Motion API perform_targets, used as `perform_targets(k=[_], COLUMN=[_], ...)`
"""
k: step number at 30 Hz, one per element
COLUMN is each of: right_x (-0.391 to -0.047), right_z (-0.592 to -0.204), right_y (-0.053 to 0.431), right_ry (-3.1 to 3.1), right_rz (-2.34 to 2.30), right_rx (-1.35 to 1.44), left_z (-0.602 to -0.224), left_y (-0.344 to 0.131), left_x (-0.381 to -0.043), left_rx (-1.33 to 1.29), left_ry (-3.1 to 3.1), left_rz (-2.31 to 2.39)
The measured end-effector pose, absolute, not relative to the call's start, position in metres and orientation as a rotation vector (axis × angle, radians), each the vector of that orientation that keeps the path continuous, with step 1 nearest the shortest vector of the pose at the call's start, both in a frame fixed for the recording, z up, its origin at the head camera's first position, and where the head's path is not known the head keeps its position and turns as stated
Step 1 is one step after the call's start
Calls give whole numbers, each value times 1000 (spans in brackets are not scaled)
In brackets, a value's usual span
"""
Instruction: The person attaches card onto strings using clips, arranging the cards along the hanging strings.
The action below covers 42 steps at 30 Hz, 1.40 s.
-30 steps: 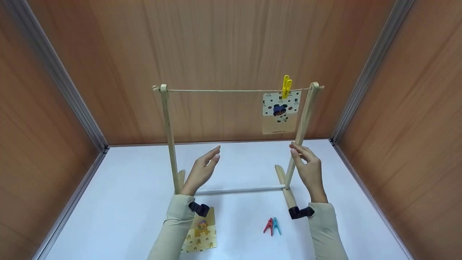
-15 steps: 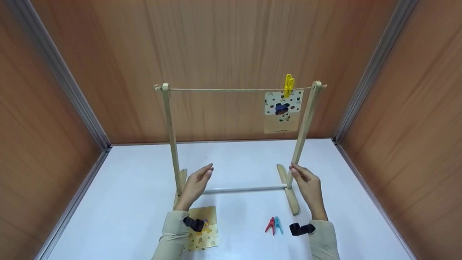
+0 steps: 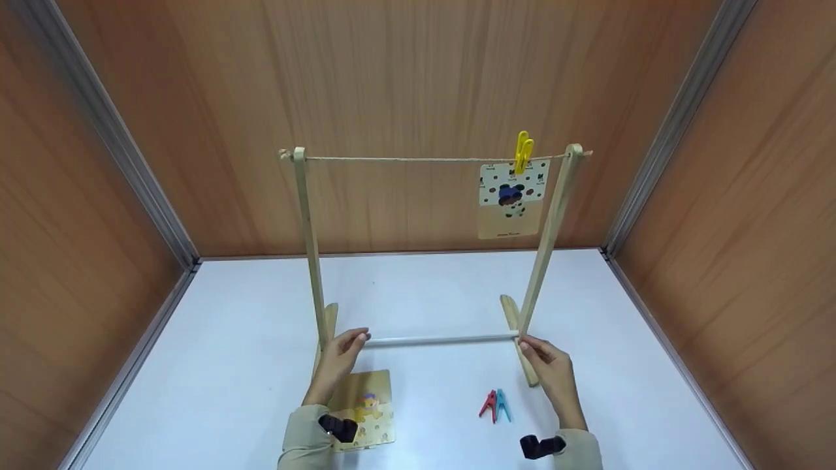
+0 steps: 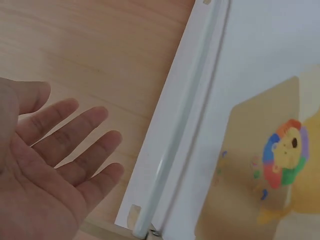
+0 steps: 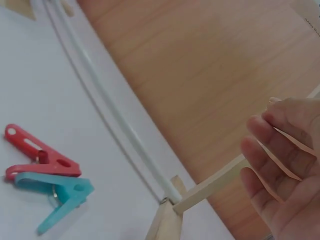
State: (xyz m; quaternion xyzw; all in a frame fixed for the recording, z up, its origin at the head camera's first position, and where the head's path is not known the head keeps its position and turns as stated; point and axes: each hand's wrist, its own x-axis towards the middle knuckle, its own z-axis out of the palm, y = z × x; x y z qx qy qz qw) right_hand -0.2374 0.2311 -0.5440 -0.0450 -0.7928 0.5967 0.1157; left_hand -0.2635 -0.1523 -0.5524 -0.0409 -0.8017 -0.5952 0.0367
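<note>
My left hand [image 3: 336,365] is above the left end of the stand's white crossbar [image 3: 437,340], its fingers loosely extended and holding nothing. Just below it, a tan and yellow card [image 3: 381,391] with a cartoon animal lies on the white table, partly covered by the wrist. My right hand [image 3: 554,375] hovers by the foot of the right wooden post [image 3: 548,225], thumb near the index finger, nothing between them. In front of the stand lie a red clothespin [image 3: 488,406] and a blue clothespin [image 3: 502,405], side by side.
A string [image 3: 405,159] runs between the tops of the right post and the left post [image 3: 309,241]. Near its right end a yellow clothespin [image 3: 524,153] holds up a spotted card [image 3: 511,199]. Wood-grain panels [image 3: 418,72] enclose the table at the back and sides.
Both hands have come down and back toward the front, from in front of the posts to the level of the crossbar. The cards and clothespins stay where they were.
</note>
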Motion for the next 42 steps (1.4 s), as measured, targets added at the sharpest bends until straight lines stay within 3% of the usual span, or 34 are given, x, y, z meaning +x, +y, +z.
perform_targets(k=[15,24,42], right_x=[-219,-208,-195], right_z=[-583,-601,-618], right_y=[229,228,223], right_ry=[-2489,-2589,-2791], right_rz=[1764,1768,1571], right_rx=[-275,-319,-142], left_z=[-584,-588,-580], left_y=[-171,-178,-184], left_x=[-252,-254,-263], left_rx=[63,-10,-17], left_ry=[-2682,-2808,-3090], left_rz=[-1644,-1495,-1399])
